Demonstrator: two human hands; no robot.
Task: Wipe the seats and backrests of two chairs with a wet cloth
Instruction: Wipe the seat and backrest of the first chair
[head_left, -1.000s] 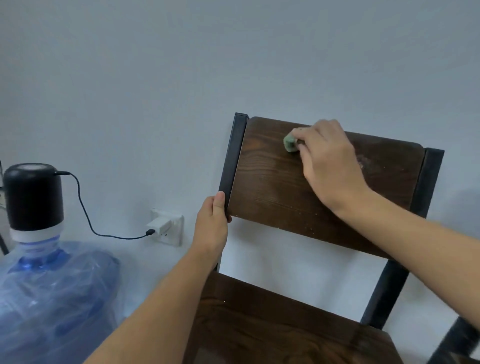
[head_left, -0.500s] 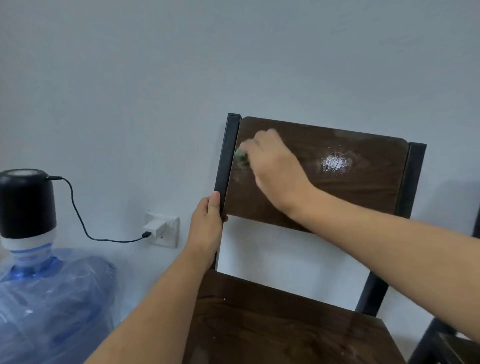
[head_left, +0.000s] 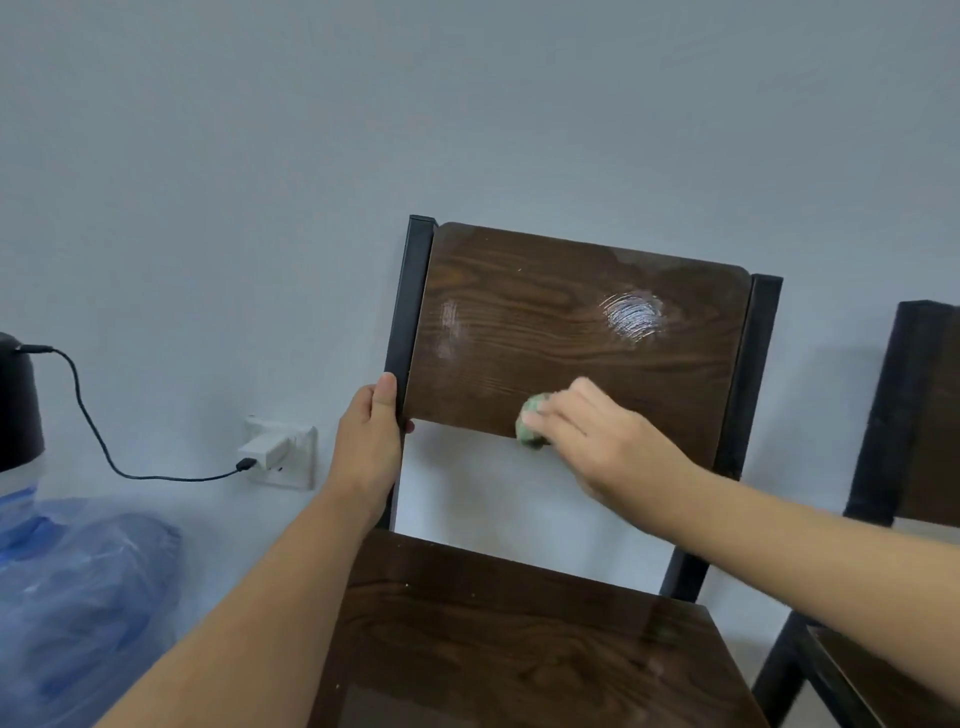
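A dark wooden chair with a black metal frame faces me against the wall. Its backrest (head_left: 571, 332) shows wet glossy patches at the left and upper right. My right hand (head_left: 602, 441) presses a small balled green cloth (head_left: 531, 428) against the backrest's lower edge, near the middle. My left hand (head_left: 370, 441) grips the black left post (head_left: 415, 312) of the frame just below the backrest. The seat (head_left: 519, 639) lies below, dark and shiny. A second chair (head_left: 914, 415) of the same kind stands at the right edge, partly cut off.
A blue water jug (head_left: 67, 587) wrapped in plastic, topped by a black pump (head_left: 15, 400), stands at the left. Its black cable (head_left: 104, 447) runs to a white charger in a wall socket (head_left: 283, 452). A pale wall is behind everything.
My right hand has swept the cloth from the backrest's top, across to its left side, then down to the lower edge near the middle. Wet streaks now show. The left hand has kept its grip.
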